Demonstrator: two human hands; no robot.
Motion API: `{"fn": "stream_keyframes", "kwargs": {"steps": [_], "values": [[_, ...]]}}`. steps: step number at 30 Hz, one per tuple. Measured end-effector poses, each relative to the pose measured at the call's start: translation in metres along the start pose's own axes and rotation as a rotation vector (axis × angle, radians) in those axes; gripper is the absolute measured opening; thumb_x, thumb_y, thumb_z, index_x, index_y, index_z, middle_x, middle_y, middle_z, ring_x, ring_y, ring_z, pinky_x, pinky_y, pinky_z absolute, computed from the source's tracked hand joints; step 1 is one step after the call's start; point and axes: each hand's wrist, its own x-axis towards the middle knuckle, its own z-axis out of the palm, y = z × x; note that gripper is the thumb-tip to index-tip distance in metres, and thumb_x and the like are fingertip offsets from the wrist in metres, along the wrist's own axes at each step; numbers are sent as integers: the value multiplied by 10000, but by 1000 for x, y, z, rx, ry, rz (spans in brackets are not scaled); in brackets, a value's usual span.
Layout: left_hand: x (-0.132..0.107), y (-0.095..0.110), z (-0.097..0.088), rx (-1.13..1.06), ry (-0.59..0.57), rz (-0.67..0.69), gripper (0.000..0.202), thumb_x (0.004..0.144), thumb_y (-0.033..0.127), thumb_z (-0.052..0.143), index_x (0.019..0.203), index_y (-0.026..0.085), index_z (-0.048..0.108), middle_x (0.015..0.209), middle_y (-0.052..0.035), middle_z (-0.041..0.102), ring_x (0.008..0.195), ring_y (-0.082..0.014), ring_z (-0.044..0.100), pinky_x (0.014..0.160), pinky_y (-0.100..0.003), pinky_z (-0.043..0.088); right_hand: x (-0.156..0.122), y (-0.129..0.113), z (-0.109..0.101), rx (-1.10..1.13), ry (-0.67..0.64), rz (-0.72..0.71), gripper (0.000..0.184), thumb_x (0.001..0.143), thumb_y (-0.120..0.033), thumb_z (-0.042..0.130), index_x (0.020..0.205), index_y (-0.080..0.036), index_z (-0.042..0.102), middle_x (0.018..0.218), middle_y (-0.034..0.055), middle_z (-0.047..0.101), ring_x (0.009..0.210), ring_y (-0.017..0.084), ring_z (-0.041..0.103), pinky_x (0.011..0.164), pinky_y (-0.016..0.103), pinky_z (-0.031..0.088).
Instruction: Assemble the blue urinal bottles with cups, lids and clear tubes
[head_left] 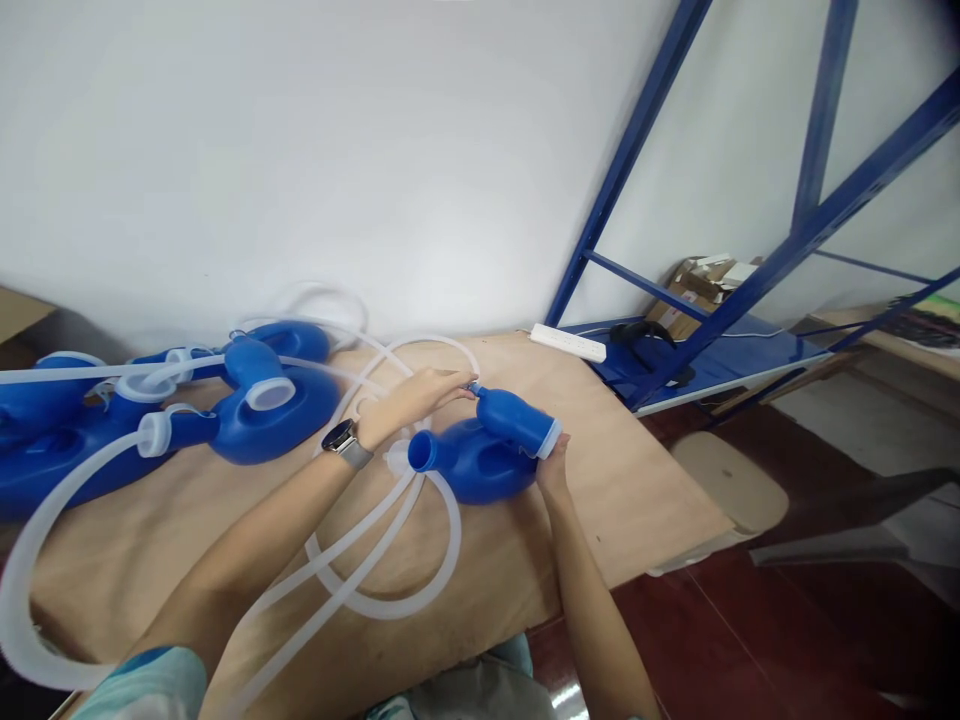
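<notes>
A blue plastic urinal bottle (pixel 487 455) lies on the brown paper-covered table (pixel 637 470). My left hand (pixel 416 398), with a watch on its wrist, reaches over the bottle, its fingers pinched at the small fitting on the bottle's upper neck where a translucent white hose (pixel 420 590) lies. My right hand (pixel 553 462) presses against the white-rimmed wide mouth at the bottle's right end; its fingers are hidden behind the bottle. The hose loops in front of the bottle toward me.
More blue bottles (pixel 255 405) with white caps and hoses lie piled at the table's left. A white power strip (pixel 568 343) sits at the table's far edge. A blue metal rack (pixel 757 270) with cardboard boxes stands to the right, above a dark red floor.
</notes>
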Motion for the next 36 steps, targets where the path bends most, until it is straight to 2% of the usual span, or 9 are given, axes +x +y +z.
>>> {"fn": "stream_keyframes", "kwargs": {"steps": [8, 13, 16, 20, 23, 26, 29, 32, 36], "values": [[-2, 9, -37, -49, -203, 72, 281, 1116, 397, 464, 1081, 210, 669, 1024, -71, 799, 913, -199, 752, 811, -275, 503, 2, -5, -2, -57, 35, 27, 853, 856, -959, 375, 882, -214, 791, 839, 118, 793, 864, 336, 765, 791, 488, 644], [1, 4, -51, 93, -288, 25, 348, 1118, 472, 428, 1022, 215, 643, 912, -37, 765, 790, -191, 710, 711, -276, 448, 1, -25, 0, -91, 39, -22, 816, 894, -883, 454, 1233, -204, 754, 1111, 126, 797, 1041, 334, 751, 964, 515, 602], [-3, 3, -43, 192, -224, -23, 380, 1107, 507, 430, 1127, 217, 676, 895, -43, 747, 768, -202, 699, 720, -295, 467, -6, -38, 4, -30, 109, -61, 650, 992, -704, 493, 1433, -244, 620, 1226, 115, 771, 1129, 311, 736, 1030, 532, 567], [-2, 8, -19, 184, -43, 84, 407, 1071, 477, 528, 1330, 188, 651, 1266, -142, 740, 1157, -275, 696, 1022, -403, 518, -15, -47, 11, 37, 15, -192, 717, 932, -776, 536, 1412, -249, 613, 1331, 150, 726, 1209, 345, 709, 1031, 559, 569], [6, 14, -7, 156, -80, 190, 343, 1092, 343, 480, 1341, 188, 659, 1319, -153, 716, 1235, -272, 661, 1109, -439, 491, -16, -50, 13, -100, -2, -235, 584, 826, -619, 792, 1253, -237, 677, 1248, 141, 747, 1171, 341, 720, 1018, 531, 579], [12, 16, -7, 100, -167, 150, 359, 1097, 384, 485, 1349, 186, 647, 1337, -157, 699, 1216, -264, 666, 1063, -396, 509, -14, -54, 13, -130, 63, -216, 300, 870, -437, 788, 1070, -239, 684, 1142, 111, 766, 1115, 310, 739, 1007, 519, 585], [16, 16, -10, 54, -279, 82, 438, 1078, 534, 496, 1257, 175, 671, 1185, -132, 741, 1059, -244, 711, 924, -326, 525, -12, -58, 13, -163, 71, -241, 256, 861, -419, 778, 1019, -245, 677, 1094, 106, 777, 1064, 309, 752, 974, 525, 601], [18, 15, -10, 103, -344, 45, 531, 1055, 654, 449, 1019, 186, 697, 849, -70, 725, 735, -209, 669, 674, -298, 446, -11, -59, 11, -213, 68, -293, 239, 846, -397, 780, 1008, -252, 681, 1055, 98, 781, 1024, 308, 760, 949, 530, 609], [18, 1, -5, 146, -282, -24, 615, 978, 756, 513, 734, 202, 620, 570, -3, 549, 530, -163, 496, 562, -296, 292, -16, -62, 8, -249, 61, -363, 226, 827, -343, 799, 1011, -261, 696, 1068, 96, 783, 1016, 312, 762, 939, 542, 610]]}}
